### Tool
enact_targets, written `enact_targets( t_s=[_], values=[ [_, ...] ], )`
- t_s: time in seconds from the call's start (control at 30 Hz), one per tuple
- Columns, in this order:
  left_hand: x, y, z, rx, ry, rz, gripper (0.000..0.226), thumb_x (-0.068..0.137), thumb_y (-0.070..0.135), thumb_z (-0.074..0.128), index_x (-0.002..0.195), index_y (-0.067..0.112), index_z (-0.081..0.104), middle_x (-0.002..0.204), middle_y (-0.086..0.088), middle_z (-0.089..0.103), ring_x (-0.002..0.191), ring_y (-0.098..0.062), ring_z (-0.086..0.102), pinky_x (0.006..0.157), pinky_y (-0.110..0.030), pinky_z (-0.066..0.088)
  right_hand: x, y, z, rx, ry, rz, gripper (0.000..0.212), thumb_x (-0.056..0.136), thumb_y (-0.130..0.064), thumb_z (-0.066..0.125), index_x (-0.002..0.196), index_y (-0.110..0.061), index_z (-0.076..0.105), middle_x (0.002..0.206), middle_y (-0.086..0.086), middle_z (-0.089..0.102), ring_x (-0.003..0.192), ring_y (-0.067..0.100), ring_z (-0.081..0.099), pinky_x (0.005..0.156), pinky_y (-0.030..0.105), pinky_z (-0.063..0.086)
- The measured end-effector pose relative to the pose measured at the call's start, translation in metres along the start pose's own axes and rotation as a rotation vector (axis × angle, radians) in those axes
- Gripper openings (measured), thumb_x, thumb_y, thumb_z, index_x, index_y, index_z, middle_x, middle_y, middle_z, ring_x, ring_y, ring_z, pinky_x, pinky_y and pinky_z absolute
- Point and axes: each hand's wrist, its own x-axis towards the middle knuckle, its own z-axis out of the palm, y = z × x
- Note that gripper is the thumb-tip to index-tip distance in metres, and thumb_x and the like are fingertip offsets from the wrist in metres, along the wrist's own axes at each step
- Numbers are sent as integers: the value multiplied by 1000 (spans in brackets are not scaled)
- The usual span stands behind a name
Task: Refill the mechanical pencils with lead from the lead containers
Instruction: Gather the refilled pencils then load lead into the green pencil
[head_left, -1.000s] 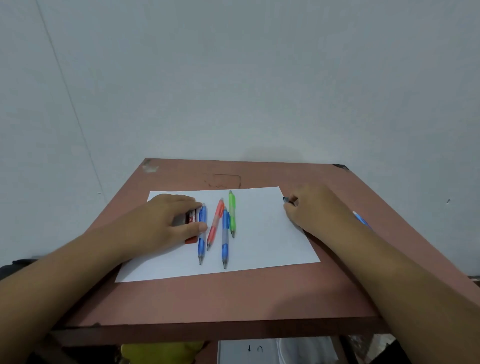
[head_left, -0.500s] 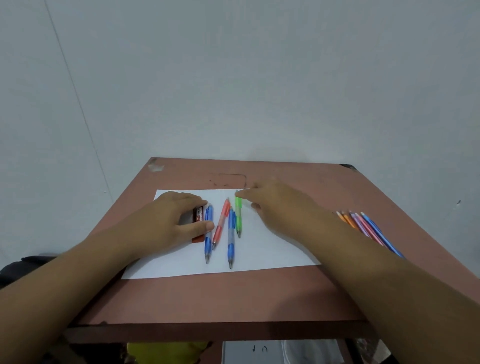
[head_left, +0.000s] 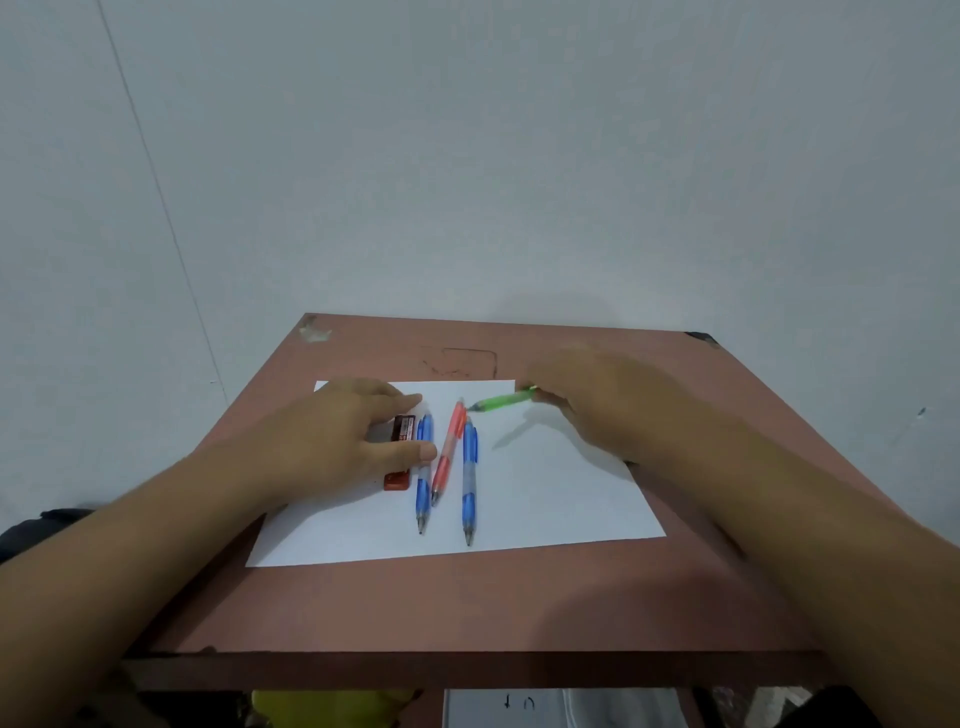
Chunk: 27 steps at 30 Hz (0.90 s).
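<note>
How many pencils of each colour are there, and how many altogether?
Blue pencils: 2, one beside the lead box, one further right.
Red pencil: 1
Green pencil: 1, held by the right hand.
Total: 4 pencils

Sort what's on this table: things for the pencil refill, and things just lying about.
For the job:
green pencil, held in the right hand
red pencil
two blue pencils
lead box, under the left hand

Lying about:
paper sheet
</note>
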Motion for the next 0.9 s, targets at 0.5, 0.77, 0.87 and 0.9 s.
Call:
enact_targets(
  t_s=[0.5,0.77,0.87,0.9],
  values=[
    [56,40,-28,-34,449,107,26,104,28,49,124,32,67,108,13,68,99,-8,59,67,-4,29,50,-33,3,865,512,367,7,86,-18,80,90,-22,75,82,-9,72,78,5,67,71,19,54],
    [59,14,-9,-227,495,166,20,98,25,64,115,30,73,94,19,70,88,0,63,71,-12,44,45,-33,12,1219,501,551,17,84,-5,79,81,-22,77,77,-2,77,69,11,72,72,26,61],
    [60,11,-6,-284,459,163,19,99,22,64,112,31,74,86,30,64,85,22,55,67,-1,39,43,-31,14,1108,565,552,22,84,-6,79,77,-26,75,73,-8,74,65,7,69,66,23,58],
    [62,6,-6,-296,464,153,19,99,21,64,112,30,74,87,32,62,86,24,53,67,2,38,42,-27,13,1072,607,557,22,85,-7,79,77,-28,74,72,-10,74,65,6,68,66,23,58]
  ],
)
